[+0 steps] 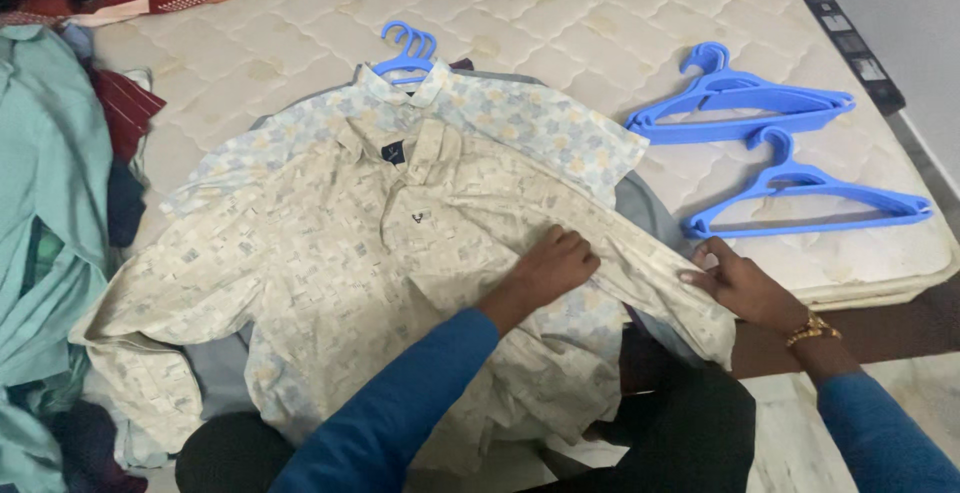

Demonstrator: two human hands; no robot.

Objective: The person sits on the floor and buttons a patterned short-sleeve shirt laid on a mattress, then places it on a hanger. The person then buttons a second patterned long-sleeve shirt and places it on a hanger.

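- head view: left hand [553, 265] is pressed flat on the cream patterned shirt [340, 263] – it lies spread on the mattress [600, 33].
- right hand [735, 278] pinches the shirt's sleeve edge, near the blue hangers [800, 208].

bare quilted cream mattress [250, 53] lies open above and left of the spread cream patterned shirt [350, 263]. to the right, two groups of blue plastic hangers [745, 103] crowd the mattress. a heap of teal and dark clothes [50, 203] blocks the left edge.
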